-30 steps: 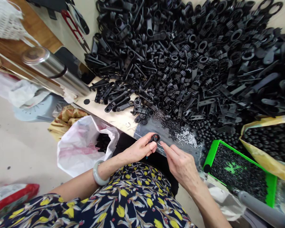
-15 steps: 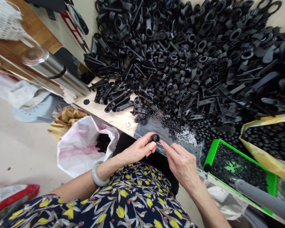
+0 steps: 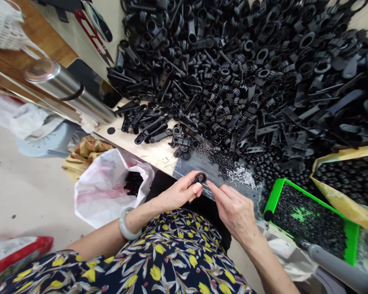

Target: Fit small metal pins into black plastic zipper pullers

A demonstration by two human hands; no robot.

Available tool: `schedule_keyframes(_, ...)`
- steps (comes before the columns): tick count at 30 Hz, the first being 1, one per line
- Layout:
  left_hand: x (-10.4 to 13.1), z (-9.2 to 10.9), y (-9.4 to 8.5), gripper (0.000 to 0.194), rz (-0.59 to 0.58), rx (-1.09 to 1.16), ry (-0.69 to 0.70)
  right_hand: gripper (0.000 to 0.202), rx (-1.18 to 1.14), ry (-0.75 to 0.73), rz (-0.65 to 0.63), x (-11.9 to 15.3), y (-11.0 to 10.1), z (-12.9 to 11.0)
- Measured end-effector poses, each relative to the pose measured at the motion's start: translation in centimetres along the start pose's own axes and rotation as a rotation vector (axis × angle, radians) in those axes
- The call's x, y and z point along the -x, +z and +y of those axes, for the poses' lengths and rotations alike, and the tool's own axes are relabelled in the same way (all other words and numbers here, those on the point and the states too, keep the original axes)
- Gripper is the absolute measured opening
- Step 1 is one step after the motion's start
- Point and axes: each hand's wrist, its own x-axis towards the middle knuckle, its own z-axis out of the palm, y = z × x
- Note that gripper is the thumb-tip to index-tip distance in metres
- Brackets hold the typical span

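My left hand (image 3: 178, 193) is closed around a small black plastic part with a ring-shaped end (image 3: 197, 176), held above the near edge of the worktable. Thumb and fingers pinch it, so the rest of the part is hidden. My right hand (image 3: 235, 209) is closed too, its fingertips against the right side of the ring. A thin silvery metal pin (image 3: 205, 185) shows between these fingertips and the part. Just beyond my hands lie a loose heap of silvery pins (image 3: 243, 176) and a patch of tiny black pieces (image 3: 225, 164).
A large pile of black plastic parts (image 3: 221, 73) covers the table. To the right are a green tray (image 3: 277, 188) of small black bits and a yellow bag (image 3: 328, 179) of black round pieces. A steel flask (image 3: 70, 87) and a white bag (image 3: 95, 196) are on the left.
Both hands stay almost in place with the ring part and the pin. The view has shifted very slightly.
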Motion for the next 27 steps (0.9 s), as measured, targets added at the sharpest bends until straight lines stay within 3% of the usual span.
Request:
schedule_keyframes(12,0.3,-0.8,0.3,0.047,0.025,0.06,-0.04,0.04,0.128,-0.067,0.004,0.0,-0.1,-1.0)
schedule_keyframes(15,0.4,-0.9,0.5,0.04,0.089,-0.114,-0.025,0.043,0.178,-0.061,-0.029,0.0,-0.3,-1.6)
schedule_keyframes(19,0.3,-1.3,0.8,0.03,0.223,-0.516,0.065,0.051,0.263,-0.015,-0.066,-0.3,0.0,-3.0)
schedule_keyframes(24,0.2,-1.1,0.0,0.036,0.215,-0.831,0.187,0.053,0.245,0.033,-0.035,-1.3,-0.2,-4.7)
schedule_keyframes(25,0.3,-0.8,-0.4,0.037,0.243,-0.867,0.204,0.052,0.223,0.03,-0.012,-1.4,-0.5,-4.8)
schedule_keyframes(27,0.8,0.2,-1.7,0.036,0.41,-0.915,0.229,0.05,0.173,0.028,0.054,-1.5,-1.4,-4.7)
